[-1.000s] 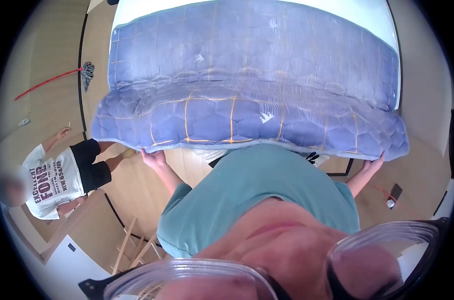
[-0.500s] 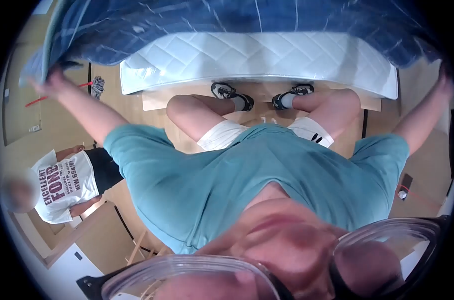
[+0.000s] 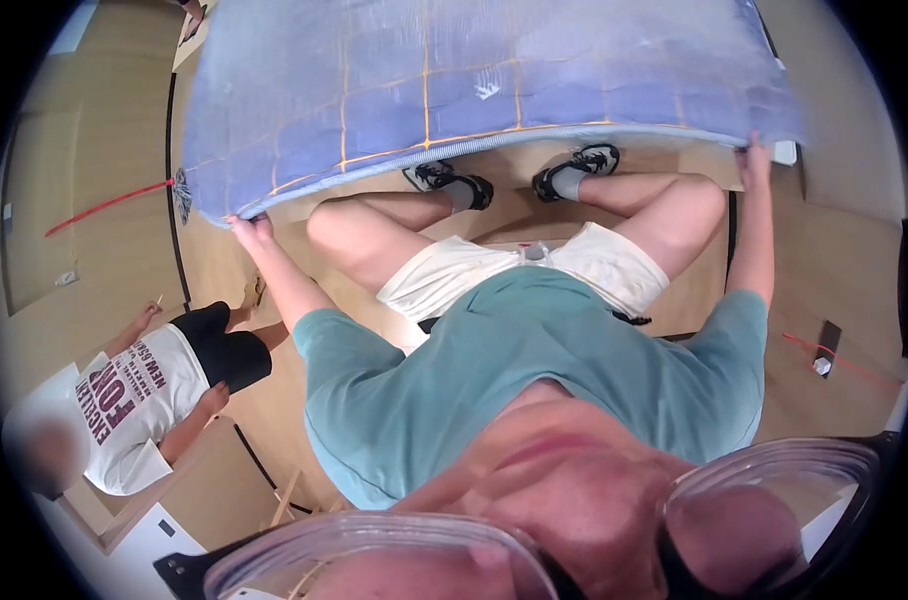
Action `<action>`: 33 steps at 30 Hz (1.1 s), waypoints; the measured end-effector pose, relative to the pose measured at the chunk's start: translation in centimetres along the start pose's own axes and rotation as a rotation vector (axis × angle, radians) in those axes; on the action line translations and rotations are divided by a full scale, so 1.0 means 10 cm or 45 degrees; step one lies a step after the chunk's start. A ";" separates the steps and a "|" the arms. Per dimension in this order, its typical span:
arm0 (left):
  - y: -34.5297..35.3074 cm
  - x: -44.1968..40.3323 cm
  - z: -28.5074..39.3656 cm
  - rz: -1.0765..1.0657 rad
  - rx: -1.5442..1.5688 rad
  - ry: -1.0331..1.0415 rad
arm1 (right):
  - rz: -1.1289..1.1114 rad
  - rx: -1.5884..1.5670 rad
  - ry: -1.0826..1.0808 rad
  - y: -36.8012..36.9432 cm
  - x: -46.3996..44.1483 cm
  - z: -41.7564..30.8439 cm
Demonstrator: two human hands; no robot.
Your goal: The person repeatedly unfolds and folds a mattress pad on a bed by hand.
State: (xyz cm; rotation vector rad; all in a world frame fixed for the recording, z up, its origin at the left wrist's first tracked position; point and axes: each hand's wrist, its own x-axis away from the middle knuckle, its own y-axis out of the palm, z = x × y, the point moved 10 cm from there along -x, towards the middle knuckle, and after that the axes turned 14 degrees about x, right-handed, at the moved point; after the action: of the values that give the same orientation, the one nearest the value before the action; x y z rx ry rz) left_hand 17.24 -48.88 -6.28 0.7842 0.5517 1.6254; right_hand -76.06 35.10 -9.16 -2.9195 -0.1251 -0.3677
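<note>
A wide blue quilt with orange grid lines and a pale ribbed edge spreads across the top of the view. Its near left corner is pinched in my left hand. At the near right corner, my right hand has its fingers closed on the same edge. Between the two hands the edge hangs in a shallow curve, just beyond my shoes. The quilt covers nearly all of the mattress; only a small white corner shows beside my right hand.
To the left, a person in a white printed T-shirt holds a thin stick-like thing. A red-handled mop lies nearby. Part of another person shows at the top left. At right lies a dark strip beside a red stick.
The quilt has come down from a raised, billowing position over the white mattress. Both my hands have moved inward, still holding its edge. The person at left has shifted slightly.
</note>
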 end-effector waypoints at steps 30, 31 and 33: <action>-0.32 0.57 0.05 0.032 -0.146 -0.036 | 0.802 1.079 -0.501 -1.36 0.26 -0.69; -0.50 0.57 0.20 0.079 -0.152 -0.016 | 0.800 1.084 -0.478 -1.51 0.34 -0.54; -0.57 0.57 0.29 0.098 -0.129 -0.002 | 0.587 0.354 -0.231 -1.85 0.21 -0.13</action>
State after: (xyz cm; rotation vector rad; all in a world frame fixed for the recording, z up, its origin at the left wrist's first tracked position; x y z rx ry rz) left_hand 22.66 -42.31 -7.41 0.7391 0.4389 1.7097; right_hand -76.30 53.08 -4.02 -2.5931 0.4294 -0.0077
